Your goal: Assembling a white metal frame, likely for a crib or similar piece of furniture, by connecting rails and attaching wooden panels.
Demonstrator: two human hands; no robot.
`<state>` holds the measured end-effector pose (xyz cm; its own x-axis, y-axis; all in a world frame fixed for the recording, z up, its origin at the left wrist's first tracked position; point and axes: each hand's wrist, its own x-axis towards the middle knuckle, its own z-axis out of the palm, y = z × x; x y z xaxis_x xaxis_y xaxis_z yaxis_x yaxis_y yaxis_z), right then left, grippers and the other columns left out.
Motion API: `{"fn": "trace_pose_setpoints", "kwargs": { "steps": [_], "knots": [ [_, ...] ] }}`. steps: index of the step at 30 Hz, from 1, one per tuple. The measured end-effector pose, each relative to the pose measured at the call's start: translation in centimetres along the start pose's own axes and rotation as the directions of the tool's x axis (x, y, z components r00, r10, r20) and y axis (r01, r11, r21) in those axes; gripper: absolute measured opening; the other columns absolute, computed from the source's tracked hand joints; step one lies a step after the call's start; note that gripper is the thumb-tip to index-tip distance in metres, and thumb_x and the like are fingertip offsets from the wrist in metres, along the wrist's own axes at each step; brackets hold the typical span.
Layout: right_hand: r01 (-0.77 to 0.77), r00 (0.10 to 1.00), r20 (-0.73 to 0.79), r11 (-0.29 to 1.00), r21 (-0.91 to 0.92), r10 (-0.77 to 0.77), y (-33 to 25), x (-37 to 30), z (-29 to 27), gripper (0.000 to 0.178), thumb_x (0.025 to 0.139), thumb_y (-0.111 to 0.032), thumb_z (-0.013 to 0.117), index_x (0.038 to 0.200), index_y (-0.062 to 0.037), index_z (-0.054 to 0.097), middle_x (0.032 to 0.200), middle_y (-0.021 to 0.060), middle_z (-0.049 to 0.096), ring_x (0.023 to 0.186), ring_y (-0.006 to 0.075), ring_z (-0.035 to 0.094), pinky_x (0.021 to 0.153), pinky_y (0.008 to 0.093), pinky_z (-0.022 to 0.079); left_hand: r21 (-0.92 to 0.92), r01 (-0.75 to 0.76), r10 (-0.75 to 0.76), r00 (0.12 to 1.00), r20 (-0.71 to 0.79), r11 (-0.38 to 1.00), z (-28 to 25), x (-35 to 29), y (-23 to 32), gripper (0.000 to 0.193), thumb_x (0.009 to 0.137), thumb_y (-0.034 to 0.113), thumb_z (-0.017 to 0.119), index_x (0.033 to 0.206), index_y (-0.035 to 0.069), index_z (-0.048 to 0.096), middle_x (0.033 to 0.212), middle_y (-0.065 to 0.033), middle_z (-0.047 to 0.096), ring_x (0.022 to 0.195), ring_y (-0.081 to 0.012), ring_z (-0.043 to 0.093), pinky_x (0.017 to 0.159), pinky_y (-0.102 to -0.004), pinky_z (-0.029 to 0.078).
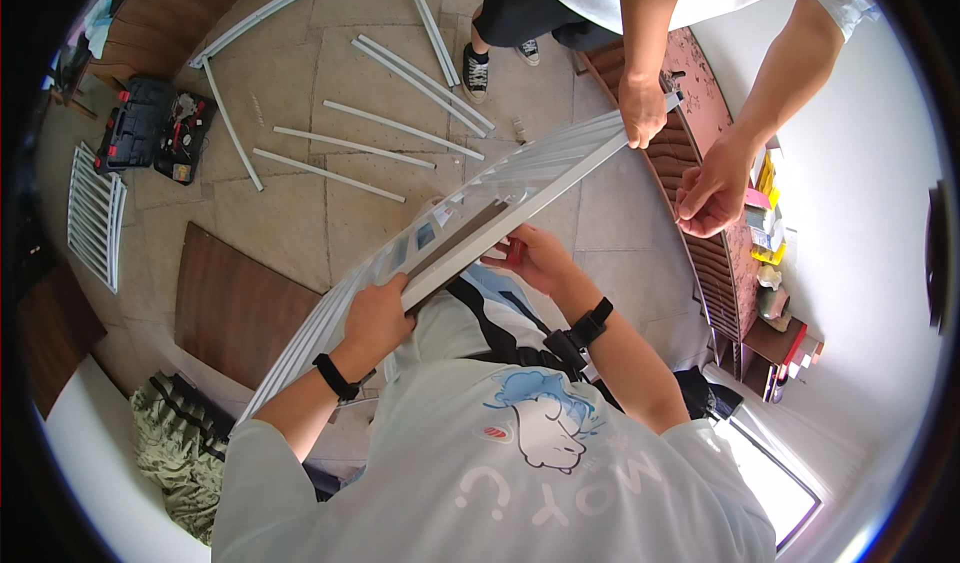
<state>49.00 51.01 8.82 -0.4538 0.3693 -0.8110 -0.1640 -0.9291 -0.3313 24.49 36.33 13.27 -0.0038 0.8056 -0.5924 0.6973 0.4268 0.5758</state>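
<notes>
A long white metal slatted panel (560, 185) runs aslant in front of me, from the lower left up to the far right. Clear film seems to cover its slats, and a dark brown strip (462, 240) shows along the rail. My left hand (375, 318) is closed round the panel's near rail. Farther along that rail, my right hand (540, 260) has its thumb at the edge and its fingers curled beneath, partly hidden. A co-worker's hand (642, 111) grips the far end. That person's other hand (712, 191) hangs half curled beside it, off the panel.
Several loose white metal bars (350, 149) lie on the tiled floor (290, 73). A black toolbox (150, 128) lies open at left, near a small slatted frame (97, 218). Brown boards (240, 298) rest on the floor. A wooden cabinet (690, 203) stands along the right wall.
</notes>
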Motion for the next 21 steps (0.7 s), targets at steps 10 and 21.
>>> {"fn": "trace_pose_setpoints", "kwargs": {
  "steps": [10, 21],
  "knots": [
    [-0.154, 0.983, -0.117, 0.981, -0.115, 0.140, -0.9, 2.4, -0.8, 0.024, 0.095, -0.016, 0.058, 0.111, 0.0027, 0.057, 0.098, 0.0092, 0.059, 0.087, 0.0254, 0.066, 0.083, 0.0449, 0.061, -0.026, -0.003, 0.003, 1.000, 0.024, 1.000, -0.2, 0.5, -0.7, 0.044, 0.066, 0.013, 0.075, 0.107, 0.007, 0.061, 0.082, -0.0233, 0.068, 0.083, -0.0428, 0.066, 0.078, -0.0484, 0.053],
    [-0.234, 0.942, -0.273, 0.965, -0.122, 0.194, -0.6, -0.9, -4.4, 0.018, 0.085, -0.003, 0.061, 0.098, 0.0095, 0.056, 0.092, 0.0144, 0.058, 0.079, 0.0274, 0.067, 0.075, 0.0385, 0.064, -0.215, -0.219, 0.237, 0.970, 0.060, 0.952, -1.8, 3.7, -1.5, 0.074, 0.073, 0.038, 0.080, 0.128, -0.003, 0.052, 0.106, -0.0246, 0.066, 0.100, -0.0427, 0.063, 0.087, -0.0421, 0.051]
  ]
}}
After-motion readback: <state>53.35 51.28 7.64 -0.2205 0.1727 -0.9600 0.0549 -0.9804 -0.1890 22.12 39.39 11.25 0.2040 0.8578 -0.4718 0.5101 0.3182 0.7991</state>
